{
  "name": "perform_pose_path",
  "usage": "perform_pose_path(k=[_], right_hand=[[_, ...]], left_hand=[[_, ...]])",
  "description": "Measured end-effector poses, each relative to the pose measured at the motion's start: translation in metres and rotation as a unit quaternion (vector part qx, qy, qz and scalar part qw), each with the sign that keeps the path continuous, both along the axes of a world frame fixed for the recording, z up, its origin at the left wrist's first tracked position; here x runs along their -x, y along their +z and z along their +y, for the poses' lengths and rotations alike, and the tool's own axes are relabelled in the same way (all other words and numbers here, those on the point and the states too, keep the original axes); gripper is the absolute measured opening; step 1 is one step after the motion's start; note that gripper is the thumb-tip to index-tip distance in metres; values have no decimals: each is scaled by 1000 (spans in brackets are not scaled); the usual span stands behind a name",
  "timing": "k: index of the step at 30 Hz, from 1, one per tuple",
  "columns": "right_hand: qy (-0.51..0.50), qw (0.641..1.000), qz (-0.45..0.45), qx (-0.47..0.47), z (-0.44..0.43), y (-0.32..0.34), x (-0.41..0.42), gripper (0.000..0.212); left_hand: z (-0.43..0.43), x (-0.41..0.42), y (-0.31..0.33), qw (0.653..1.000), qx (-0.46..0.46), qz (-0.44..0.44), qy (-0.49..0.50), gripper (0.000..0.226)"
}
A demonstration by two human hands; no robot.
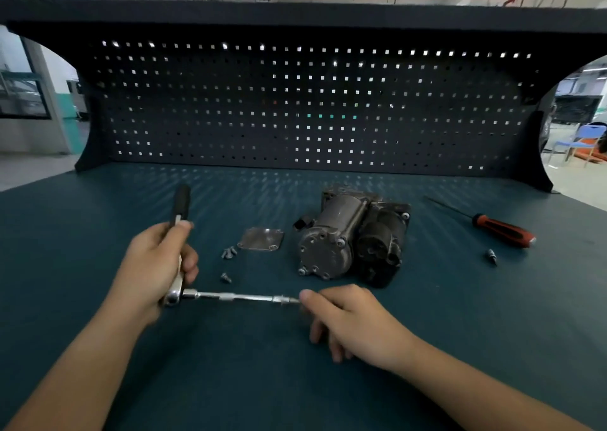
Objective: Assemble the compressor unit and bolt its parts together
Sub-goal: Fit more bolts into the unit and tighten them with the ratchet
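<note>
My left hand [154, 266] grips the shaft of a ratchet wrench [181, 205], whose black handle points away from me. A long chrome extension bar [241, 297] runs rightward from the ratchet head. My right hand [351, 319] pinches the bar's far tip between thumb and fingers. The dark grey compressor unit [353, 238] lies on the bench just beyond my right hand. A small square metal cover plate [261, 239] lies to its left. Loose bolts [229, 252] sit by the plate, and a single bolt [226, 277] lies nearer me.
The work happens on a green bench mat [262, 381] backed by a dark pegboard [295, 109]. A red-and-black screwdriver [502, 230] lies at the right, with a small bit or bolt [491, 256] below it.
</note>
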State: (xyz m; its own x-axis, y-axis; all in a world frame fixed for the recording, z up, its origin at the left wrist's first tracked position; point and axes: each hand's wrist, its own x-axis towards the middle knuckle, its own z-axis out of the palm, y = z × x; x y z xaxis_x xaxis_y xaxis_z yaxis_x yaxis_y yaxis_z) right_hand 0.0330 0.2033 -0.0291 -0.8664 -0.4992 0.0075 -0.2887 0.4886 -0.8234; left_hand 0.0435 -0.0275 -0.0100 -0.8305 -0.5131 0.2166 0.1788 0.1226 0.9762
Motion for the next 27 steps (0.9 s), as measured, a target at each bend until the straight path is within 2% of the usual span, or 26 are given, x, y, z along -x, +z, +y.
perform_pose_path(k=[2,3,6,8,12,16,19,21,23,27], right_hand=[[13,975,-152,160,-8,1,-5,32],[17,955,-193,226,-11,1,-6,25],[6,898,-238,371,-13,1,-7,21],[-10,868,-254,428,-8,4,-5,20],[-1,849,-252,464,-1,9,-4,20],[-23,834,-238,497,6,16,-2,7],[-46,819,-237,521,15,23,3,14],[-46,812,-247,527,18,25,4,19],[-48,805,-259,531,19,25,4,23],[-45,793,-285,537,19,27,5,37]], left_hand=[[16,-7,5,994,-86,61,25,18],[25,-11,5,990,-112,84,34,18],[58,-20,1,982,-120,135,48,19],[79,-25,1,978,-118,166,47,20],[103,-30,0,969,-181,168,-5,23],[103,-36,-2,943,-239,117,-201,20],[98,-42,-1,935,-162,91,-301,42],[98,-42,-1,944,-98,86,-304,51],[101,-42,0,952,-56,88,-288,48],[106,-45,0,955,-71,87,-275,43]])
